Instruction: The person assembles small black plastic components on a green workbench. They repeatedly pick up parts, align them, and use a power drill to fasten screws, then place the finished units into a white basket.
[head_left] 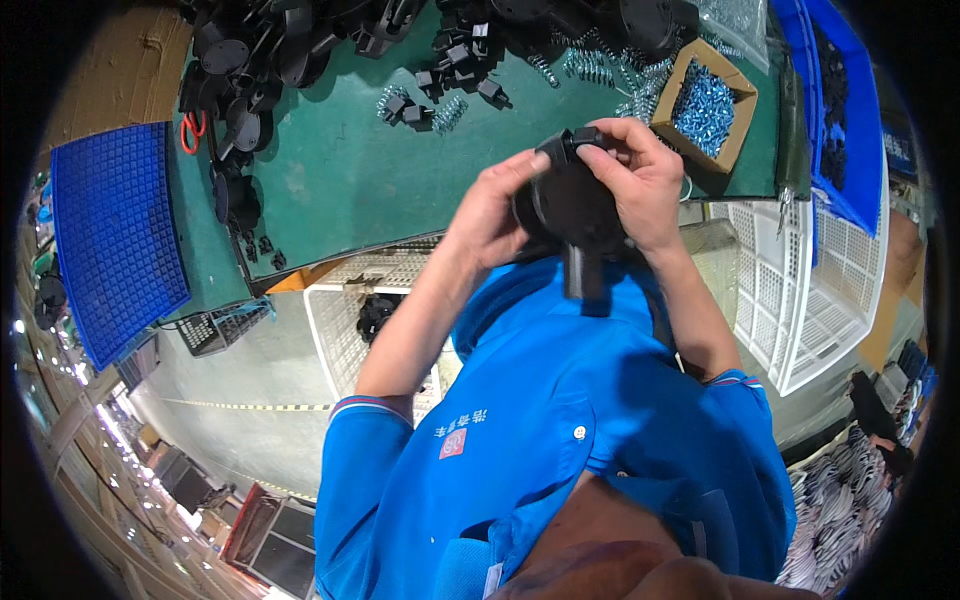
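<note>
Between my hands, just off the near edge of the green table, is a black plastic part (580, 205) with a round body and a short stem toward me. My left hand (492, 212) is closed around its left side, thumb near the top. At the upper right, my right hand (643, 180) is closed, with thumb and fingers pinching a small black block (585, 137) at the part's top end. Whether that block is fixed to the part, I cannot tell. The fingers behind the part are hidden.
On the green table (340, 190) lie loose springs (450, 115), small black blocks (460, 62) and several black round parts (240, 125). A cardboard box of screws (742, 125) stands right, near a blue bin (855, 190). White crates (770, 290) flank me below. Red-handled scissors (193, 132) lie left.
</note>
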